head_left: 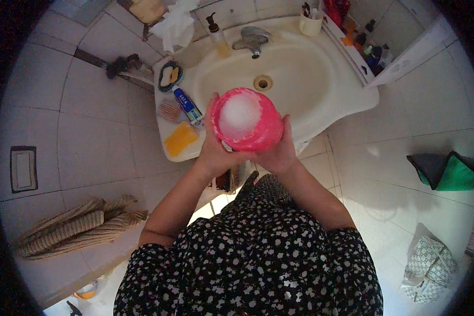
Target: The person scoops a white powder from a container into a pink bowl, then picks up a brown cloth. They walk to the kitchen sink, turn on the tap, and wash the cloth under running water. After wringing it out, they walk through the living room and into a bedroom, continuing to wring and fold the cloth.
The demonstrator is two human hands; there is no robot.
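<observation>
A bright pink tub (273, 124) is held up in front of me, its mouth tipped toward my view. White stuff (239, 115), either powder or foam, shows inside, and whitish smears mark the pink wall. My left hand (215, 152) wraps the tub's left side and my right hand (279, 152) clasps its right side, the two meeting underneath. Beyond it lies the cream washbasin (308, 97) with its drain (263, 82) uncovered and a metal tap (254, 39) at the back.
On the basin's left ledge are a blue tube (187, 105), a yellow sponge (181, 138), a pinkish brush (169, 109) and a soap dish (170, 75). A pump bottle (217, 36) and a cup (310, 23) stand behind. At right is a shelf of bottles (371, 55).
</observation>
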